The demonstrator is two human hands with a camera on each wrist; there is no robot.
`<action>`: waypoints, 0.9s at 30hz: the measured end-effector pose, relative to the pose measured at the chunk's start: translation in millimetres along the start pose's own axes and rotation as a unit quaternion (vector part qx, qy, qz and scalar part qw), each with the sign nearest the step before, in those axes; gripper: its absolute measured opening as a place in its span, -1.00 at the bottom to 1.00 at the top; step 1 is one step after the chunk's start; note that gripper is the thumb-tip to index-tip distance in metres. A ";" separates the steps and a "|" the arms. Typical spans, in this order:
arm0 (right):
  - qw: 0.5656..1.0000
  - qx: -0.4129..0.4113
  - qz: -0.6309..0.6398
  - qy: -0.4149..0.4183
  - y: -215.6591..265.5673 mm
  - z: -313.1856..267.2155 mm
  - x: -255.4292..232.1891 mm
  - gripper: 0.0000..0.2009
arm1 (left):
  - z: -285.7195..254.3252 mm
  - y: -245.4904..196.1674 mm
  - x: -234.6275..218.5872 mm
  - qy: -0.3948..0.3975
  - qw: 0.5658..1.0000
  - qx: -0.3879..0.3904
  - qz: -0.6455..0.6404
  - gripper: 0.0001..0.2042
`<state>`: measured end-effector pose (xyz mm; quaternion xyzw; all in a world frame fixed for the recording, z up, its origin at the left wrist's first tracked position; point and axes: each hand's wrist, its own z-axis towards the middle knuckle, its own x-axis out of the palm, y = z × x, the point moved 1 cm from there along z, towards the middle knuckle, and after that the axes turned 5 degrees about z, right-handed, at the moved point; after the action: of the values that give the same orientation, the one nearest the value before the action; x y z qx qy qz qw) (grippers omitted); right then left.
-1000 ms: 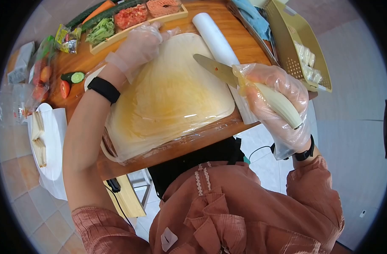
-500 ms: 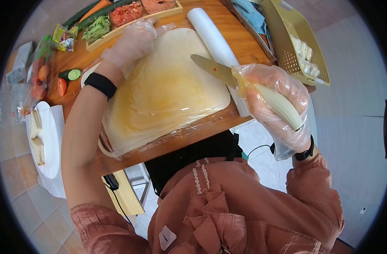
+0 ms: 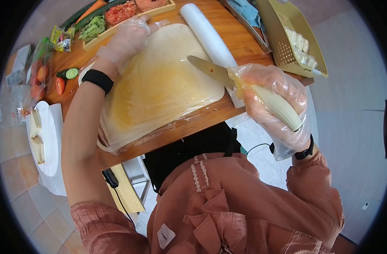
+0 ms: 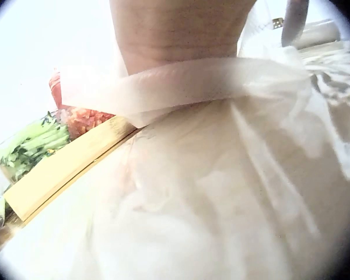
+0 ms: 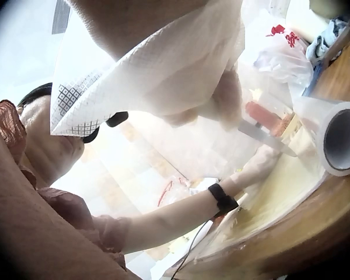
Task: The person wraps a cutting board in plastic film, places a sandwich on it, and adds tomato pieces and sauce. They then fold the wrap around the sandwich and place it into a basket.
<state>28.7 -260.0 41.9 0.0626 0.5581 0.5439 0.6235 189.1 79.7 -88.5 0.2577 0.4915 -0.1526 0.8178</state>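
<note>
In a clear plastic glove, the right hand (image 3: 278, 103) grips the pale handle (image 3: 274, 106) of a knife (image 3: 208, 70); its blade points left above the right part of the cutting board. Yellowish smears cover the board (image 3: 168, 89), which lies under clear film (image 3: 159, 122). At the board's far left edge is the gloved left hand (image 3: 128, 40), its fingers near the film's upper edge; whether they pinch it cannot be told. The right wrist view shows the blade (image 5: 268, 139) reaching toward the board (image 5: 280, 189).
Behind the left hand stands a wooden tray (image 3: 130, 22) with shredded cucumber and chopped red food. A white film roll (image 3: 208, 34) lies along the board's right side, with a perforated basket (image 3: 286, 53) beyond. Cut cucumber (image 3: 68, 73) and tomato (image 3: 60, 85) lie left.
In the head view, the board, tray, roll and left hand have shifted slightly up and left. The right hand and knife stay nearly in place, the grip unchanged.
</note>
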 end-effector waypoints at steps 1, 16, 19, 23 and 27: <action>1.000 -0.016 0.004 -0.015 -1.2 -1.5 0.7 -0.83 | 0.4 -0.9 -1.6 0.000 1.000 0.001 0.000 -0.46; 1.000 0.004 -0.008 -0.007 3.5 -19.9 -7.4 -0.81 | 2.8 -5.6 -11.1 0.046 0.999 -0.015 -0.001 -0.48; 1.000 -0.004 -0.017 -0.010 4.5 -22.8 -8.0 -0.81 | 2.7 -4.7 -10.6 0.045 0.999 -0.011 0.006 -0.48; 1.000 -0.007 -0.008 -0.007 6.0 -26.9 -9.3 -0.82 | 3.5 -2.0 -7.6 0.049 0.999 -0.010 0.009 -0.50; 1.000 -0.017 0.001 -0.008 4.5 -31.8 -9.6 -0.83 | 2.1 -4.3 -10.9 0.033 0.999 -0.002 0.024 -0.55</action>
<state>3.8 -282.1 39.2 0.0568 0.5434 0.5532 0.6289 183.3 75.0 -79.3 0.2730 0.5124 -0.1234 0.8048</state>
